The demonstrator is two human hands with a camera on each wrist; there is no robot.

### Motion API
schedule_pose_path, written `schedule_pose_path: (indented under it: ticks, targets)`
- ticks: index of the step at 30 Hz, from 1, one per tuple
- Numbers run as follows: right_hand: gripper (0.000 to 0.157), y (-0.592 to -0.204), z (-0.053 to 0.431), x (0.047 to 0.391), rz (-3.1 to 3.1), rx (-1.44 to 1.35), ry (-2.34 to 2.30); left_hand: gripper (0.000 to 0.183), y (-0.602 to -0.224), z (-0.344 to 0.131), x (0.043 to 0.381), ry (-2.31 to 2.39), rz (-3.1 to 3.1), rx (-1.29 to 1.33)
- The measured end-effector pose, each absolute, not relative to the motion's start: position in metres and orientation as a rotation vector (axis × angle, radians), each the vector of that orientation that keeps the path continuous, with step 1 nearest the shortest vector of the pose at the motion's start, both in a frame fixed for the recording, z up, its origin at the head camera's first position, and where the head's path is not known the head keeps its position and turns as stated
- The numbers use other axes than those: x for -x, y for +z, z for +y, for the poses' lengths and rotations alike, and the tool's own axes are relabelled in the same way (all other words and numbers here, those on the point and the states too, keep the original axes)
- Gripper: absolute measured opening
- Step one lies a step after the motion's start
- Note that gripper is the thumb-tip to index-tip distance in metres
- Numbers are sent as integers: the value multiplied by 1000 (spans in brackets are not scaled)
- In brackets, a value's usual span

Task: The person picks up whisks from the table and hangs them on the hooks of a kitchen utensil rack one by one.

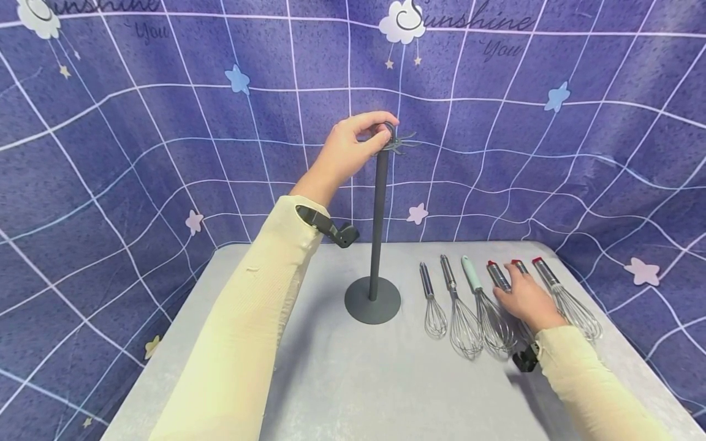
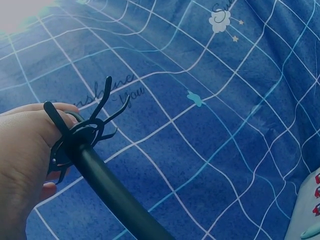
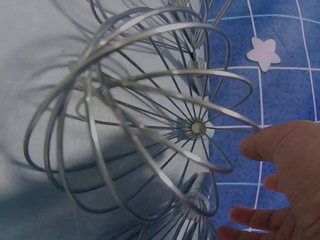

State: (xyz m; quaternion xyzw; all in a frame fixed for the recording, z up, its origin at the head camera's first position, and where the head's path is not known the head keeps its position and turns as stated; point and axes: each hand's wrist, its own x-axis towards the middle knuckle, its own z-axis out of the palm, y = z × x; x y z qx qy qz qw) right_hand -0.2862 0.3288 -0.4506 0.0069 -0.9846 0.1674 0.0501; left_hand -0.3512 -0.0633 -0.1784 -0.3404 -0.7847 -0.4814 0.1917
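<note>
My left hand (image 1: 353, 138) grips the loop at the top of a dark upright stand (image 1: 378, 214), just above its ring of thin hooks (image 2: 105, 112). The hooks carry nothing. On the right, my right hand (image 1: 531, 300) reaches low over the row of whisks, thumb and fingers spread beside the handle of a red-ended whisk (image 1: 498, 275). Another red-ended whisk (image 1: 520, 266) is partly hidden beneath this hand. In the right wrist view, wire loops of a mint-handled whisk (image 3: 196, 128) fill the middle, left of the fingers.
To the left in the row lie a small dark-handled whisk (image 1: 426, 280) and a metal-handled whisk (image 1: 448, 269). A third red-ended whisk (image 1: 545, 271) lies at the far right. The stand's round base (image 1: 372, 312) rests on the grey table (image 1: 353, 380); a patterned blue curtain (image 1: 309, 116) hangs behind.
</note>
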Motion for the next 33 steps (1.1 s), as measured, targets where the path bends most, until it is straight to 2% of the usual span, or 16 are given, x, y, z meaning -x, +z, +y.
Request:
schedule_pose_path:
  ticks: [6, 12, 33]
  targets:
    - [64, -447, 319, 288, -2870, -159, 580, 22, -179, -64, 352, -1384, -2187, 953]
    - [61, -450, 312, 292, -2847, -225, 585, 23, -179, -63, 352, -1365, -2193, 950]
    - [66, -458, 325, 289, -2951, 18, 507, 24, -180, -61, 354, -1395, -2190, 929]
